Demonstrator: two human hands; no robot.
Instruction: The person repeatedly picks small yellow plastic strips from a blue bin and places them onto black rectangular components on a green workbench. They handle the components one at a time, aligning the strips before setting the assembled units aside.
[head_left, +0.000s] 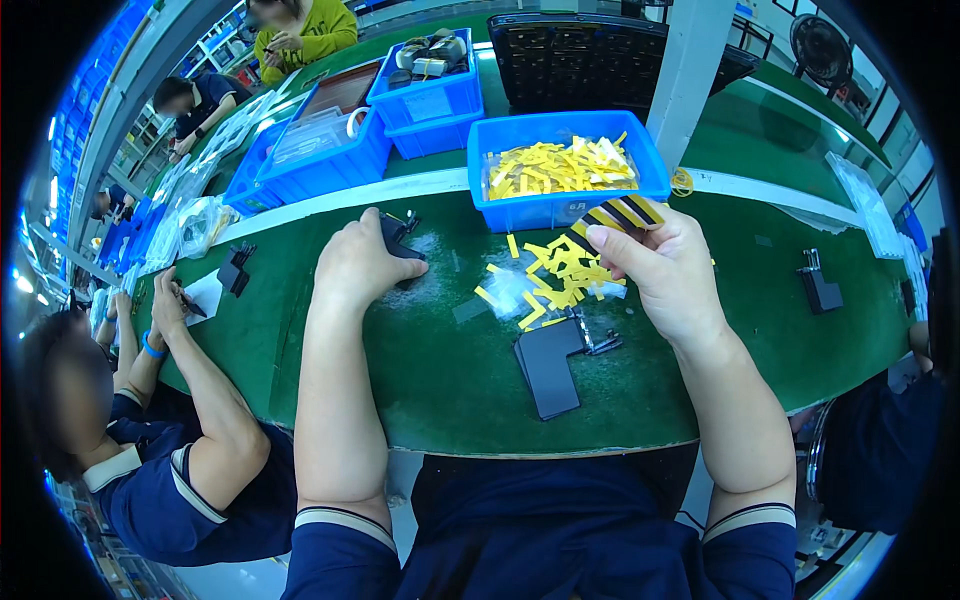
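Note:
My left hand [358, 255] is closed around a black flat part [396, 230] at the left, pressing it near the green tabletop; its fingertips are partly hidden. In my right hand [668, 265] a small sheet with yellow and dark stripes [625, 214] is pinched between thumb and fingers, raised over the table. Below and left of that hand lies a loose pile of yellow strips [565, 265] on and around clear film. A stack of black L-shaped parts [547, 372] with small metal and cable ends [597, 342] rests nearer to me.
Behind the pile stands a blue bin [570, 212] full of yellow strips. More blue bins [425, 130] stand at the back left. One black part [820, 290] lies far right, another [233, 270] by a co-worker's hand [170, 302] on the left. A white post [687, 80] rises behind.

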